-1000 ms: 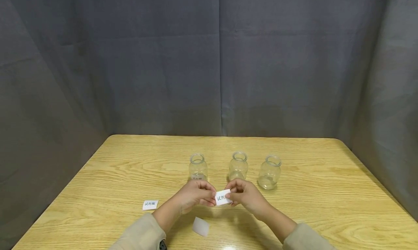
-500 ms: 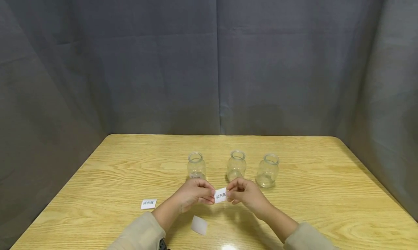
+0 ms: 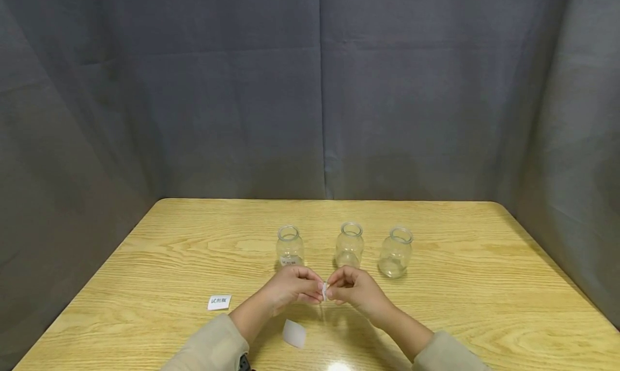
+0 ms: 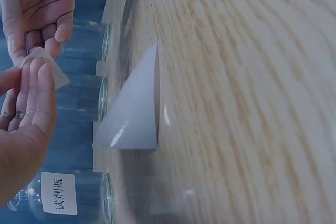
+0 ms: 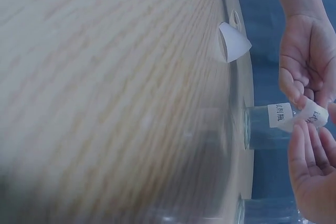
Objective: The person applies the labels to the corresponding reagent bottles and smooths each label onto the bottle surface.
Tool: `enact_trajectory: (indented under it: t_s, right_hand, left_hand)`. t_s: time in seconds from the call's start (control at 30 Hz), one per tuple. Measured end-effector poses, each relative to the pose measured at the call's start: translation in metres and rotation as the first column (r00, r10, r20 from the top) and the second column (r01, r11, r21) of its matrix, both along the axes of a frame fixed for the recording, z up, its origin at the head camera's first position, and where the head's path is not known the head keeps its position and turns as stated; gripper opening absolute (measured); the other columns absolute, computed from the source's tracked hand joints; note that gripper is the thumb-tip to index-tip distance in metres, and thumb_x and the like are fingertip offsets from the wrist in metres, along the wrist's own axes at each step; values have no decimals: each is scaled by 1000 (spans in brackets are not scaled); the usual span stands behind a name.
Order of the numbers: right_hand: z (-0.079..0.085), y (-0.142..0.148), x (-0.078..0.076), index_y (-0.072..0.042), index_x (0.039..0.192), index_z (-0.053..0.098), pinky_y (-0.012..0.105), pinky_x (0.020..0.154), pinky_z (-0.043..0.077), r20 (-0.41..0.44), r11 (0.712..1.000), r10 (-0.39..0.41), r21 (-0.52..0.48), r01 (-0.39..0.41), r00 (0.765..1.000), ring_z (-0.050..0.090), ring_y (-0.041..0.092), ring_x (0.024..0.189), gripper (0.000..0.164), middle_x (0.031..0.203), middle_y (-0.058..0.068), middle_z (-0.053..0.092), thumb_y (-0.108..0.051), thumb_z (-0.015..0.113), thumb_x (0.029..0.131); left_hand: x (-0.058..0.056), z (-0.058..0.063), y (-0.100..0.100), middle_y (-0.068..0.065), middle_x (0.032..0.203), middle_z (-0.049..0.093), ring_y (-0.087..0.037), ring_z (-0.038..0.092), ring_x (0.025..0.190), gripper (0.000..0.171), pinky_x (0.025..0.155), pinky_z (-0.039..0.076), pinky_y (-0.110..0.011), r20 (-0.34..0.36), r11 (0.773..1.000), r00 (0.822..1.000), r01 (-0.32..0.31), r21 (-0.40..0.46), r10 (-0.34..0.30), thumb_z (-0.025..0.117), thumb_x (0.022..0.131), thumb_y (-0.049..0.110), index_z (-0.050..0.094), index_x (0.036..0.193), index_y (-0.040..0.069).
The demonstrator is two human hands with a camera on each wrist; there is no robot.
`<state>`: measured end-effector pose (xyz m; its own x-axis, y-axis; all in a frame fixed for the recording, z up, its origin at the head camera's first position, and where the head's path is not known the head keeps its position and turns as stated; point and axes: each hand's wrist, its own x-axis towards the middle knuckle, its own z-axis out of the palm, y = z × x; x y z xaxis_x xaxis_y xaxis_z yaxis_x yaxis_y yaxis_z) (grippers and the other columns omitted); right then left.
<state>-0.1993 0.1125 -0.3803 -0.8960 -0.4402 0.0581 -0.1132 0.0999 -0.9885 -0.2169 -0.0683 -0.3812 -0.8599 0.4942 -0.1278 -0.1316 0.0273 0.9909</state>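
Above the table, both hands pinch one small white paper label [image 3: 324, 291] with printed dark characters. My left hand [image 3: 294, 286] has its left edge between thumb and fingers, and my right hand [image 3: 357, 291] grips the right edge. Bent into a curve, the label [image 5: 315, 114] shows its print in the right wrist view; its pale side [image 4: 59, 74] faces the left wrist camera. Just beyond the hands stand three clear glass jars: a left jar [image 3: 289, 245] bearing a matching label [image 4: 59, 193], a middle jar [image 3: 350, 245] and a right jar [image 3: 395, 253].
Left of the left forearm, another printed label [image 3: 219, 302] lies on the wooden table [image 3: 145, 285]. A blank, curled piece of white paper [image 3: 294, 334] rests between the forearms. Grey curtains [image 3: 242, 118] surround the table at the back and sides.
The hands have drawn together and the label between them has gone from flat, with its print facing up, to bent and seen nearly edge-on. The jars and loose papers stay put.
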Motion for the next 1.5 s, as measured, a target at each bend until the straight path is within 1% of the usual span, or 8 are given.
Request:
enact_trajectory:
  t_s: [0.2,0.4,0.53,0.8,1.07,1.17,1.33,1.5]
  right_hand:
    - [-2,-2,0,8,92,50,38,70,47,0,999,-23,30,23,1000,53,16,71,24,78,6,55,-6,62,77]
    - [-5,-3,1,7,91,51,38,69,47,-3,997,-46,61,46,999,52,16,70,20,77,6,55,-4,61,77]
    - [-5,-3,2,6,90,51,36,68,47,-10,997,-44,62,44,999,52,16,70,19,76,6,55,-3,61,77]
    - [-4,-2,4,7,92,51,35,69,48,0,999,-20,49,20,1000,54,18,72,18,79,7,56,-3,58,79]
    - [-6,-3,3,7,91,51,37,64,48,-10,998,-35,61,35,999,52,17,67,18,75,6,54,-4,58,79]
    - [-4,-3,4,8,91,51,36,64,48,-16,997,-34,63,35,999,52,17,67,16,74,6,53,-1,57,79]
    - [0,0,4,8,94,51,36,64,48,-24,998,-20,58,22,999,52,17,67,16,73,7,53,5,52,79]
    - [2,4,3,9,95,54,34,65,49,-32,998,10,65,-8,999,52,17,68,16,76,8,54,5,49,80]
  left_hand:
    - [1,3,3,-8,75,61,-17,59,70,18,72,49,-33,-22,1000,1000,20,-5,-20,59,79,5,56,89,-10]
    - [1,1,5,-8,74,61,-17,59,69,16,71,49,-34,-17,1000,1000,22,1,-22,58,79,4,56,88,-10]
    - [1,-1,5,-9,74,61,-18,60,69,15,71,49,-35,-20,1000,1000,21,0,-21,57,80,3,56,87,-10]
    - [0,-4,4,-7,75,60,-17,59,69,16,72,49,-35,-33,999,999,40,-21,-41,56,81,4,55,89,-10]
    - [1,-5,3,-8,76,59,-17,59,68,15,70,49,-33,-39,999,998,38,-30,-39,56,80,3,54,88,-10]
    - [1,-5,3,-8,75,59,-17,59,68,15,70,50,-33,-35,999,999,35,-31,-37,55,80,3,54,88,-10]
    - [1,-5,4,-9,76,57,-16,58,67,14,70,50,-32,-25,999,1000,13,-34,-14,54,80,1,53,88,-10]
    - [2,-4,3,-10,79,55,-16,57,68,14,71,49,-31,-24,999,1000,1,-39,-2,53,80,1,51,89,-9]
